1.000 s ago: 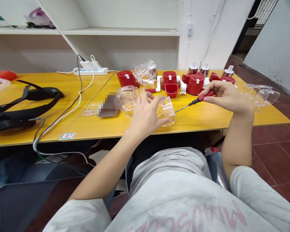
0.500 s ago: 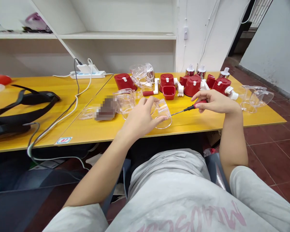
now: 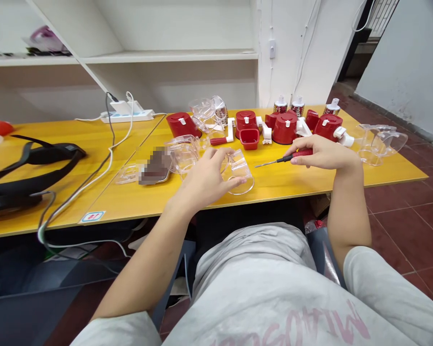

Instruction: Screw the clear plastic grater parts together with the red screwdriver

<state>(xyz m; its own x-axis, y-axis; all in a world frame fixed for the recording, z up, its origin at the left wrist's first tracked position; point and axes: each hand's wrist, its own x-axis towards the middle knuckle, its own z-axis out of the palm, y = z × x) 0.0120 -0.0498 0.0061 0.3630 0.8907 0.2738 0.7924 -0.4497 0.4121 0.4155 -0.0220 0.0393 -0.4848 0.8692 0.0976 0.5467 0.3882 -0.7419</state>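
Note:
My left hand (image 3: 205, 180) is closed round a clear plastic housing (image 3: 240, 174) that rests on the yellow table (image 3: 296, 180) near its front edge. My right hand (image 3: 323, 151) grips a small screwdriver (image 3: 285, 158) by its red handle, low over the table. Its metal tip points left toward the clear housing, a short gap away. More clear plastic housings (image 3: 184, 151) lie just behind my left hand.
Several red plastic parts (image 3: 284, 128) with white cranks stand in a row at the back. Clear housings (image 3: 380, 140) sit at the right end. A power strip (image 3: 127, 114), cables and a black strap (image 3: 32, 168) lie on the left table. White shelves stand behind.
My right hand has come down with the screwdriver, from raised to low over the table. The left hand stays on the clear housing. The view shifted a little.

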